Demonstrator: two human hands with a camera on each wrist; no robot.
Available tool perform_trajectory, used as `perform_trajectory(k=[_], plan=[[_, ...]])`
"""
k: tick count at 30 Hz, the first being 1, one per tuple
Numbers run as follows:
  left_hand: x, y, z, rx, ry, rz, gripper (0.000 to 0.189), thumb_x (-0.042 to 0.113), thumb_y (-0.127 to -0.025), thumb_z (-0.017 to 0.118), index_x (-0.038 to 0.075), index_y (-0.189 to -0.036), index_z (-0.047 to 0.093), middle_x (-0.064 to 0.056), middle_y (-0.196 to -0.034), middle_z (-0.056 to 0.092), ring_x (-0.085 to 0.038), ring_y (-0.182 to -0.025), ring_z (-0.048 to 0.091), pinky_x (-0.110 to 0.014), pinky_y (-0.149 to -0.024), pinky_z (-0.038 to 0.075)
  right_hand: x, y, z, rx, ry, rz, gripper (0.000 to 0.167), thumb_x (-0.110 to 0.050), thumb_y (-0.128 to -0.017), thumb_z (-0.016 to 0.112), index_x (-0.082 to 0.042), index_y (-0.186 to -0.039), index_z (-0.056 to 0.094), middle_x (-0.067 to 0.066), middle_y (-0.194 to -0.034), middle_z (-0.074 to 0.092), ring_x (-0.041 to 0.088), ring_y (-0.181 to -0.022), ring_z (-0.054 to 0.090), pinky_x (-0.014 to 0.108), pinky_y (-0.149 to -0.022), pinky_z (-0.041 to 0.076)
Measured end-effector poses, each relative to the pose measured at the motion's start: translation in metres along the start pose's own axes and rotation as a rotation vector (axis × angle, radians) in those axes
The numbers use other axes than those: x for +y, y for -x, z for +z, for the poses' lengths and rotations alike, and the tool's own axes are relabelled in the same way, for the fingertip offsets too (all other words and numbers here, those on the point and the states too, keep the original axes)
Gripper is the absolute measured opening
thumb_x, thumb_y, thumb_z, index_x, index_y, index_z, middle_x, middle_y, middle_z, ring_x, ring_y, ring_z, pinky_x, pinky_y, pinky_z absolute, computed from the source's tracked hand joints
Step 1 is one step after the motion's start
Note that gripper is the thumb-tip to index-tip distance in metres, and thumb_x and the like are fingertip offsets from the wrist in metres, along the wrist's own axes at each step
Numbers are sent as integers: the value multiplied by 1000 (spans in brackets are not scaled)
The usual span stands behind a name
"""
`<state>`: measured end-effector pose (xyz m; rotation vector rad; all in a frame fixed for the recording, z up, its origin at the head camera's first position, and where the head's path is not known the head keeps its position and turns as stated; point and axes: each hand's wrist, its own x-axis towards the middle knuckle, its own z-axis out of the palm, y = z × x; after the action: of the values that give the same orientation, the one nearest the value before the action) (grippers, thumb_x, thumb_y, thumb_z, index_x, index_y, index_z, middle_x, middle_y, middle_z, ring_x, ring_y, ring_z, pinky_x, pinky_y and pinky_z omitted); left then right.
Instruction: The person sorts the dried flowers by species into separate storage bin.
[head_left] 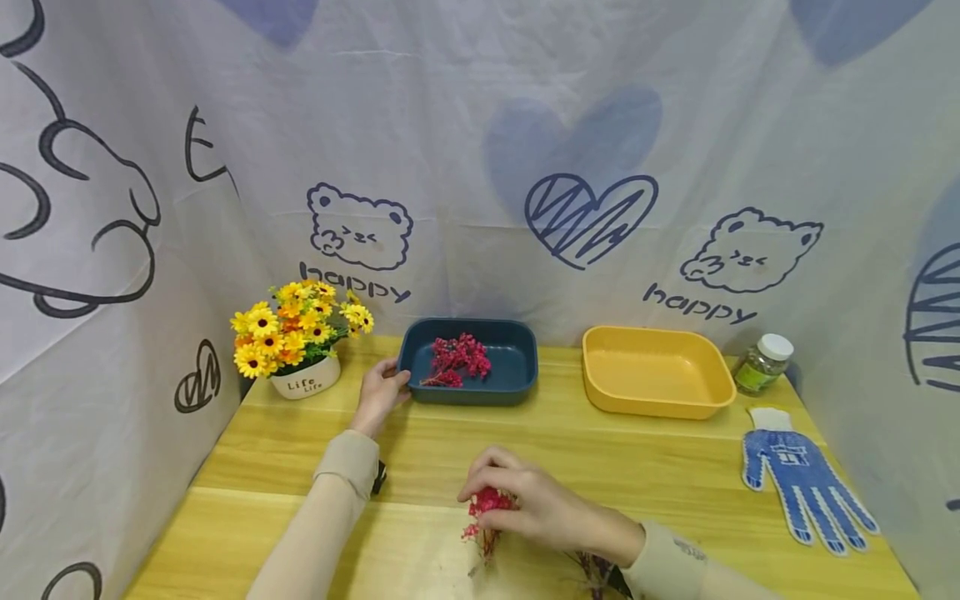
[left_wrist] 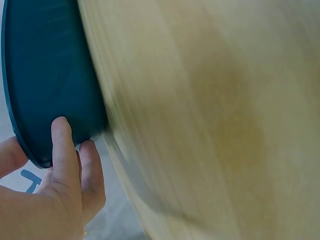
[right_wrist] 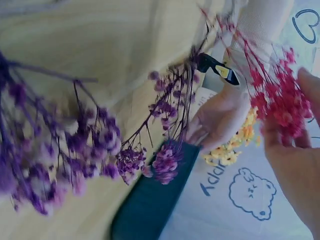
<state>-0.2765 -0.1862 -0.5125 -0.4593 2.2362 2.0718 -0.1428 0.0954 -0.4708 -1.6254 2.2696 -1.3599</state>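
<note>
My left hand (head_left: 381, 395) grips the left end of a dark teal tray (head_left: 517, 367), its thumb at the rim and its fingers against the outer wall (left_wrist: 65, 90). Inside the tray lie several sprigs of red dried flowers (head_left: 460, 354). Over the table in front, my right hand (head_left: 536, 500) pinches another sprig of red dried flowers (right_wrist: 282, 107), blossoms between thumb and fingers and thin stems trailing away. Purple dried flowers (right_wrist: 95, 145) show close by in the right wrist view; in the head view, my right wrist partly covers dark stems (head_left: 596, 571).
A yellow tray (head_left: 652, 375) stands to the right of the teal one. Beside it are a white-lidded jar (head_left: 763, 364) and a blue-and-white glove (head_left: 806, 475). A white pot of yellow flowers (head_left: 306, 379) stands at the left. A printed cloth (head_left: 465, 208) hangs behind the table.
</note>
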Motion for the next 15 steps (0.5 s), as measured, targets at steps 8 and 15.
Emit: perform_trajectory(k=[8, 15], plan=[[2, 2, 0, -3, -1, 0, 48, 9, -110, 52, -4, -156, 44, -24, -141, 51, -33, -122, 62, -52, -114, 53, 2, 0, -10, 168, 156, -102, 35, -3, -90, 81, -12, -122, 71, 4, -118, 64, 15, -107, 62, 22, -90, 58], [2, 1, 0, -7, 9, -3, 49, 9, -110, 51, -4, -157, 42, -25, -143, 49, -41, -133, 58, -54, -117, 51, 4, 6, -16, 212, 120, 261, 32, -5, -92, 80, -18, -120, 72, -1, -118, 65, 11, -104, 65, 25, -90, 60]])
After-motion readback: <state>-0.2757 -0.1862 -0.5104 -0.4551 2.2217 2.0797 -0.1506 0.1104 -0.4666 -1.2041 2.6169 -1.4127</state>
